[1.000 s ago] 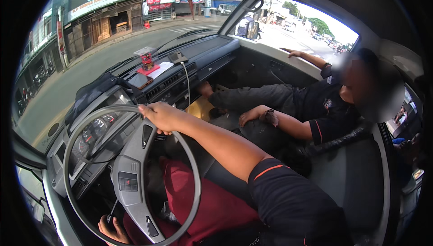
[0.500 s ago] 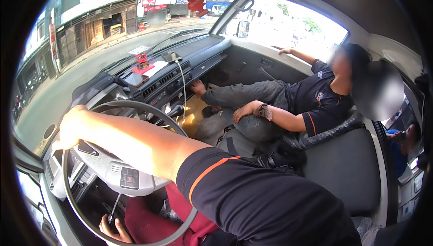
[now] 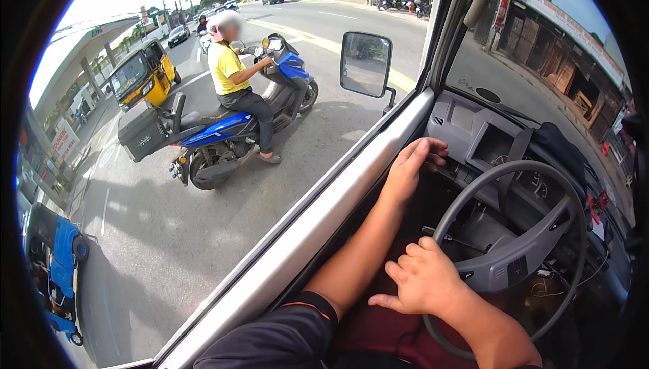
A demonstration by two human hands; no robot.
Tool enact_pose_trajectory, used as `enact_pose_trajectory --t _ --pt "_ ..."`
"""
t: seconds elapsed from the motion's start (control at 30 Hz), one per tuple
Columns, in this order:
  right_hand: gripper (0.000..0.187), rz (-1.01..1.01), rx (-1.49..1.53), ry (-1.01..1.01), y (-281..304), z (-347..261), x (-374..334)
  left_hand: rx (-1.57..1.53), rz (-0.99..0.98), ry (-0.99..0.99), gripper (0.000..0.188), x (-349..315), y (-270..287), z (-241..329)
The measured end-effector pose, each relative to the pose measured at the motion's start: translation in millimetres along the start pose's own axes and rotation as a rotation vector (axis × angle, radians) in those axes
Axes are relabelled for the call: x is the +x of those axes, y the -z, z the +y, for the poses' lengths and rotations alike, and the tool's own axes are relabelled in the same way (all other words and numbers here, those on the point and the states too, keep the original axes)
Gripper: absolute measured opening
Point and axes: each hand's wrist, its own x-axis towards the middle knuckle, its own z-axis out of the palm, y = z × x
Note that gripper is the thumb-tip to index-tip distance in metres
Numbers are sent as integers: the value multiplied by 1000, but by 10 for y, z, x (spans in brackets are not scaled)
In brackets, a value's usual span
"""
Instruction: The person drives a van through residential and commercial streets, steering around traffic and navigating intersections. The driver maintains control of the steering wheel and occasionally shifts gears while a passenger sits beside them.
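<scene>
In front of me at the right is the steering wheel (image 3: 580, 247), a dark ring with a grey hub. My right hand (image 3: 433, 278) lies over its left rim, fingers curled in and the thumb sticking out to the left. My left hand (image 3: 412, 166) is raised beyond it, between the door and the left end of the grey dashboard (image 3: 460, 122). Its fingers are stretched out, with nothing seen in them. A thin stalk (image 3: 463, 242) juts left from the steering column, partly behind the wheel rim.
Outside the open side window, a rider in yellow sits on a blue motor scooter (image 3: 223, 122) close by. A yellow three-wheeler (image 3: 142, 75) stands behind it, with a blue vehicle (image 3: 64, 254) at lower left. The door mirror (image 3: 366, 64) and white window sill (image 3: 284, 247) lie between.
The view has swung left, out of the side window. My right hand has moved to the near-left rim with the arm no longer stretched across. My left hand has left the stalk and risen.
</scene>
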Motion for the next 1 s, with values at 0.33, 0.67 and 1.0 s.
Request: enact_pose_trajectory --t 0.33,0.67,1.0 --pt "64 28 -21 -166 -462 -1022 94 1115 -686 -181 85 138 -555 717" --pt "71 -27 -210 -381 -809 -682 1464 1414 -795 -469 67 527 -312 649" --pt "53 169 13 -607 -1049 -502 2259 1390 -812 -401 50 870 112 888"
